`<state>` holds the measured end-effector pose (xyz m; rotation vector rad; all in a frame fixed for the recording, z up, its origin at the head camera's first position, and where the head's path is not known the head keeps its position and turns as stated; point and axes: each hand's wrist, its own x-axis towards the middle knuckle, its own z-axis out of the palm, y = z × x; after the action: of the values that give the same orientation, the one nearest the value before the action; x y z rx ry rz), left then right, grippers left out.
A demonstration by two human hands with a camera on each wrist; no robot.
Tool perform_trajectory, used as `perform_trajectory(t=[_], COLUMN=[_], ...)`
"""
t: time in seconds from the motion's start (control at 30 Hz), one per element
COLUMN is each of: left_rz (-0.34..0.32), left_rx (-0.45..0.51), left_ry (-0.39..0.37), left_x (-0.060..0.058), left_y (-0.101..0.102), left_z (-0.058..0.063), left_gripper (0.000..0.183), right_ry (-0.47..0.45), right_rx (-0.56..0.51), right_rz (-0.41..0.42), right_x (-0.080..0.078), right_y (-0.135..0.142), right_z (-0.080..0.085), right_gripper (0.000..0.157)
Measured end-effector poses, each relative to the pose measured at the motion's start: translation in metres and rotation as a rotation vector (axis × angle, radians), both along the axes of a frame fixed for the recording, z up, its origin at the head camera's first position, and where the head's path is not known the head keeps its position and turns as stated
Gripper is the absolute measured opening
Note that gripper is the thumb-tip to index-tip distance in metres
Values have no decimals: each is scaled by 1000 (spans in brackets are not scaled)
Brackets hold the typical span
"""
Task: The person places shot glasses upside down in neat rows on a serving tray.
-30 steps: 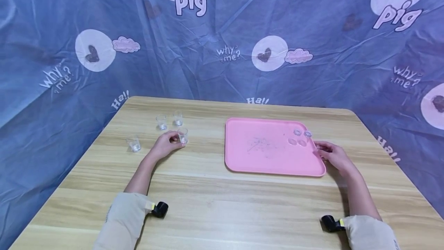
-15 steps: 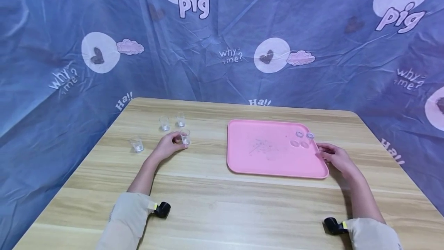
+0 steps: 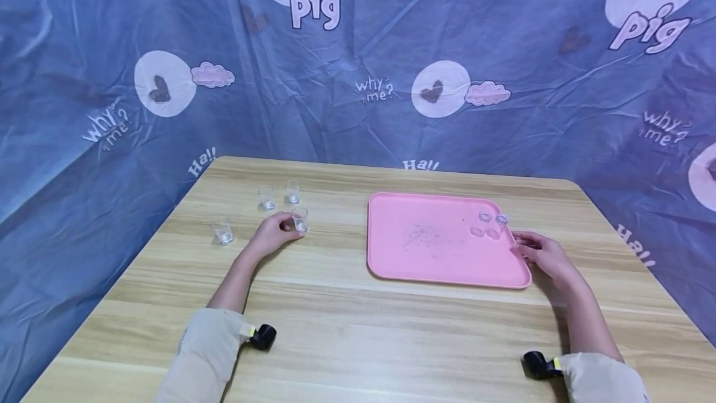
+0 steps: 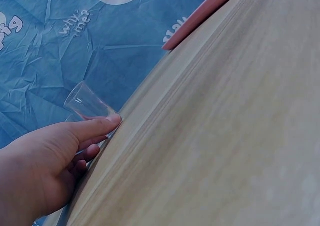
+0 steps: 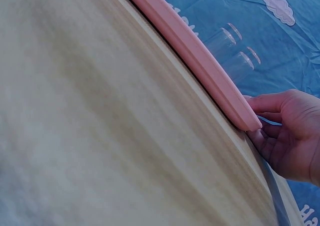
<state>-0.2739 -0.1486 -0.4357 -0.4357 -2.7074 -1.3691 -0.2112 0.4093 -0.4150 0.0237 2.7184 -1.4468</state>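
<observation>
Pinching a clear glass [image 3: 300, 221] low on its side, the thumb and fingers of the left hand [image 3: 273, 235] hold it upright at about ten o'clock on the wooden table [image 3: 335, 328], counting the far edge as twelve. Whether its base touches the wood I cannot tell, since the thumb covers that part in the left wrist view. At the table's two o'clock, the right hand [image 3: 545, 257] grips the rim of a pink tray [image 3: 391, 254], thumb and fingers bent round its three o'clock side.

From the left, the first glass [image 3: 224, 234] stands alone at nine o'clock from the held one. Next, a second glass [image 3: 268, 198] stands at ten o'clock from it, and a third glass [image 3: 293, 193] sits just beside that, between eleven and twelve. All three are clear and upright, well apart from the tray.

Farther right, the tray lies flat at three o'clock from the held glass, with dark marks across its middle. Toward its two o'clock corner, near the right hand, two clear tumblers [image 3: 481, 225] stand side by side and look upside down. Behind everything, past twelve o'clock, hangs a wrinkled blue backdrop [image 3: 330, 117] printed with words and hearts.
</observation>
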Motion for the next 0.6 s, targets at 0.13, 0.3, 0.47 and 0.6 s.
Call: perform_trajectory(t=[0.13, 0.3, 0.47, 0.6], left_rz=[3, 5, -2, -4], left_rx=[4, -4, -2, 12], left_ry=[-11, -14, -6, -17], left_x=[0, 1, 1, 1], left_y=[1, 2, 3, 3], left_z=[1, 2, 2, 0], left_gripper=[36, 36, 36, 37], right_ry=[5, 11, 15, 16], right_rx=[-2, -4, -6, 7], right_rz=[1, -3, -3, -1], right_x=[1, 1, 1, 1], right_y=[0, 1, 1, 1], right_z=[1, 0, 0, 0], right_gripper=[48, 48, 47, 47])
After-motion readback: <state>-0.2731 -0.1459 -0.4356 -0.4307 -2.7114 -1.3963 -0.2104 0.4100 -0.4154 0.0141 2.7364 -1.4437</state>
